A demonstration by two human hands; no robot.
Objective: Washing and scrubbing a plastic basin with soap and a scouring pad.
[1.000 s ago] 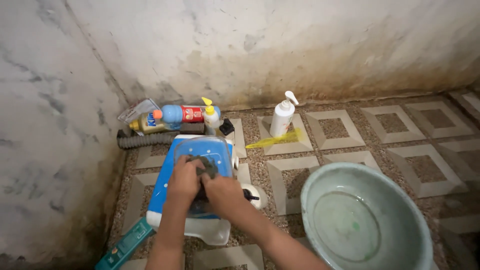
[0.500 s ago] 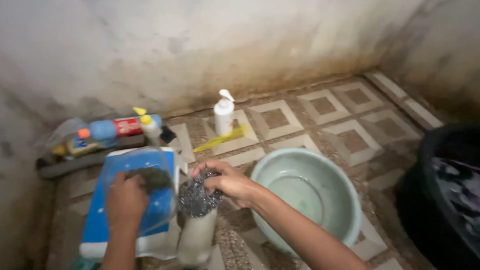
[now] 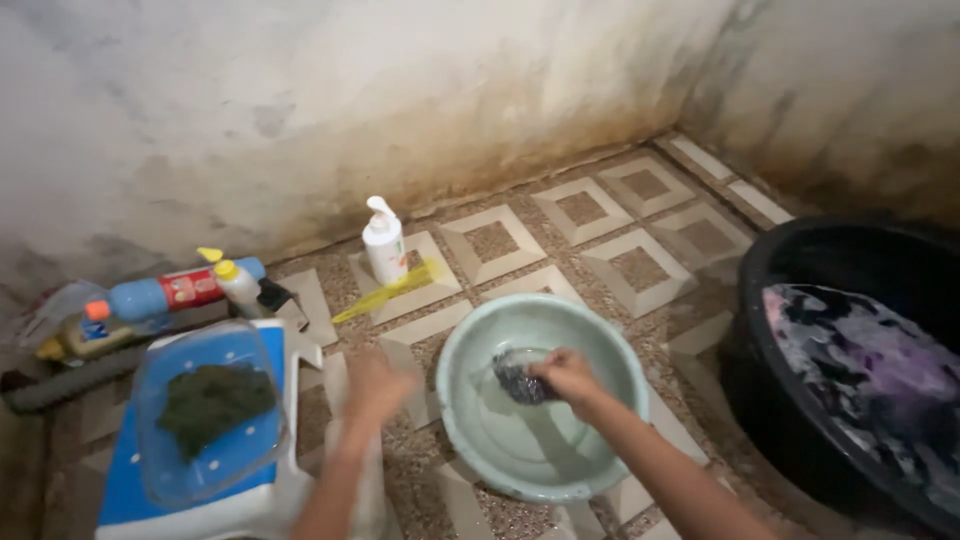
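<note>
A: Where's the steel scrubber (image 3: 517, 380)?

B: Inside the pale green basin (image 3: 470, 440), near its middle, low in the bowl. Right hand (image 3: 568, 375) has its fingers closed round it, pressing it toward the basin's bottom.

A: And the left hand (image 3: 375, 385)?

B: Just left of the basin, outside the rim, over the tiled floor (image 3: 640, 270). It's blurred, so can't tell if the fingers are curled or spread. Doesn't look to be touching the basin. Something pale sits under the wrist, too smeared to name.

A: What else is around the basin?

B: Further left, a clear plastic container (image 3: 205, 420) w/ a dark green scouring pad (image 3: 212, 400) in it, sitting on a blue and white stool (image 3: 215, 500). Behind the basin, toward the wall: white pump bottle (image 3: 384, 243), upright, w/ a yellow brush (image 3: 385, 290) lying at its foot. Back-left of the basin, along the wall: a small yellow-capped bottle (image 3: 238, 286) standing, and a blue bottle w/ red label (image 3: 165, 294) on its side.

A: Right side?

B: Big black tub (image 3: 790, 400), close to the basin but apart from it, holding wet purple and dark laundry (image 3: 860, 375).
</note>
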